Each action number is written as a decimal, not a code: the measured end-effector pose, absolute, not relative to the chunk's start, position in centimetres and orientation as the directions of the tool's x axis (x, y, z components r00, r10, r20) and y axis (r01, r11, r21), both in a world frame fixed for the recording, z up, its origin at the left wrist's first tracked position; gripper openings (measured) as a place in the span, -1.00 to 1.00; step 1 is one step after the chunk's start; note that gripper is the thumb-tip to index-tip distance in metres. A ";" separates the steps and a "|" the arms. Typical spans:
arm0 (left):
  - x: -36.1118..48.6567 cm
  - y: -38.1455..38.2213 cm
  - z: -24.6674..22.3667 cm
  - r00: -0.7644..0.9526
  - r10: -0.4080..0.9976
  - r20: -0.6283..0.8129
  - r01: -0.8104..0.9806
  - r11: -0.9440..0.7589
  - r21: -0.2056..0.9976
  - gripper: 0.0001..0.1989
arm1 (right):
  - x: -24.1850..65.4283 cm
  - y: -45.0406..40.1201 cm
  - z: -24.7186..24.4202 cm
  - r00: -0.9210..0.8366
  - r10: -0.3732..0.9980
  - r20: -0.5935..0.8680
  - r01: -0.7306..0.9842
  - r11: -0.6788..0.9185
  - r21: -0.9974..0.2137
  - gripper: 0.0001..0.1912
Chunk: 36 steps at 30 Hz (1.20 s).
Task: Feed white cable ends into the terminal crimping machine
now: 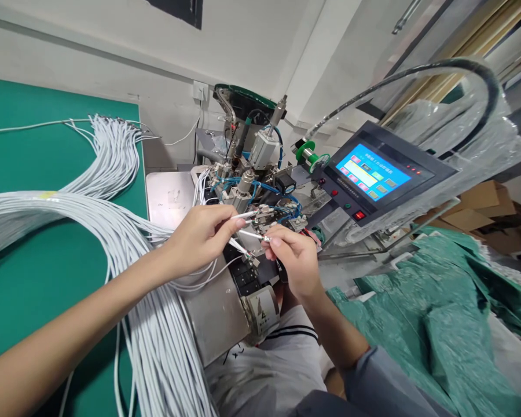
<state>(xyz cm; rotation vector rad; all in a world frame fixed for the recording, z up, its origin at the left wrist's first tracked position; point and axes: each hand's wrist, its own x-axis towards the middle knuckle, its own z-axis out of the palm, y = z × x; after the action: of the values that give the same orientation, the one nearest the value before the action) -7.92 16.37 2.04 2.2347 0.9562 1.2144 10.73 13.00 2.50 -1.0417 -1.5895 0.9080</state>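
My left hand [211, 234] is closed, thumb against the fingers, around a white cable [252, 234] that runs toward the right. At that cable's tip, my right hand [293, 255] pinches the end between thumb and fingertips, where a small metallic part shows. Both hands are just in front of a bench machine [247, 191] with metal cylinders and blue air tubes. Below the hands, more white wire ends reach a small metal piece [252, 259] by a black block. What lies inside my left palm is hidden.
Large bundles of white cables [91, 214] lie across the green table [8, 324] on the left. A control panel with a lit screen [371, 174] stands to the right of the machine. Green sheeting [421, 313] and cardboard boxes [486, 211] are further right.
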 end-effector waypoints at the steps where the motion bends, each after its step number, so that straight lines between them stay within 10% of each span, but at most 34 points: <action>1: -7.9 16.4 2.0 0.370 0.738 0.565 0.374 -0.675 0.636 -0.63 | 10.8 12.9 2.5 -0.127 0.932 0.340 0.202 0.360 -0.911 -0.78; 36: -7.9 16.1 1.4 0.343 0.664 0.665 0.632 -0.686 0.359 -0.71 | 9.1 12.0 1.4 -0.055 0.957 0.284 0.198 0.289 -0.937 -0.72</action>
<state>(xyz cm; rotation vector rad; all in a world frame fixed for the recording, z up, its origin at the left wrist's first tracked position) -7.92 16.12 1.40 2.5430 1.2278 1.2875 9.05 12.03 1.41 -1.1185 -1.5006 0.9026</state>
